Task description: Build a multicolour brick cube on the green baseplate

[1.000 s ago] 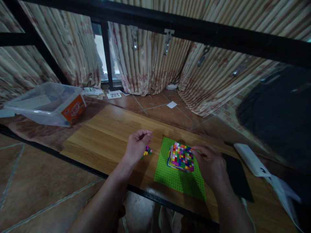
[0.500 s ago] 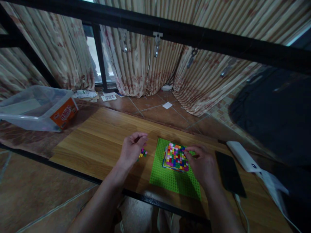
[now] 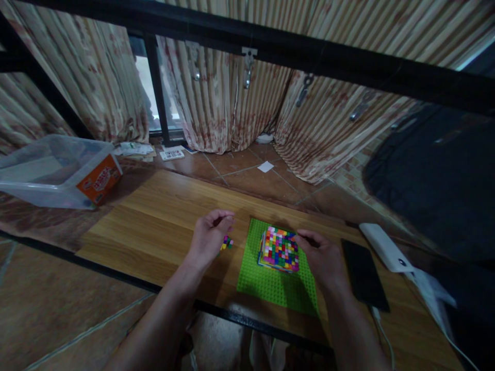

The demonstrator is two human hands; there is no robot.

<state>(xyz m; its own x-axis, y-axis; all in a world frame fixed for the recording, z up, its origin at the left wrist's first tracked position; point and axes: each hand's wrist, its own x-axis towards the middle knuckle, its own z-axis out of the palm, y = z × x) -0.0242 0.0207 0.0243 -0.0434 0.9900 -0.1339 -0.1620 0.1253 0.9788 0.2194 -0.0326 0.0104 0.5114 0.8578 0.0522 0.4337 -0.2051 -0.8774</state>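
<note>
A block of many small coloured toy bricks (image 3: pixel 279 250) stands on a green studded baseplate (image 3: pixel 270 294). At its far right corner is my right hand (image 3: pixel 323 257), thumb and forefinger pinched together; whatever they hold is hidden. My left hand (image 3: pixel 209 236) hovers left of the baseplate, also in a pinch, and what it holds is too small to make out. Beneath its fingers a few loose bricks (image 3: pixel 228 242) lie on the wooden table (image 3: pixel 154 226), partly covered by the hand.
Right of the baseplate lie a dark phone (image 3: pixel 364 274) with a white cable and a long white device (image 3: pixel 382 247). A clear plastic bin (image 3: pixel 58 175) with an orange label stands at the far left. A black bar (image 3: pixel 270 38) crosses above, before striped curtains (image 3: pixel 240 113).
My right hand's fingertips have lifted slightly off the far right corner of the brick block. The left hand stays nearly still, and the view has shifted a little.
</note>
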